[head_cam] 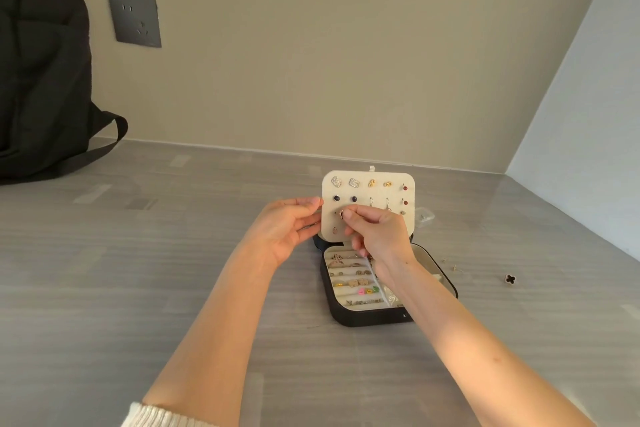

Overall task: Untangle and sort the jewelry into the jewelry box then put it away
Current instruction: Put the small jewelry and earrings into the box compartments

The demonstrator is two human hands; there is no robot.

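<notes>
A black jewelry box (372, 318) lies open on the grey table, its cream slots holding several rings and small pieces. Its cream earring panel (375, 191) stands upright with several studs and hooks pinned on it. My left hand (289, 227) holds the panel's left edge between thumb and fingers. My right hand (375, 234) pinches a small earring (342, 214) against the panel's front, near its left side. A black clover-shaped earring (509, 278) lies loose on the table to the right.
A small clear plastic bag (424, 217) sits behind the box on the right. Tiny loose bits (450, 264) lie right of the box. A black backpack (41, 73) leans on the wall at far left, beside a dark wall socket (135, 19).
</notes>
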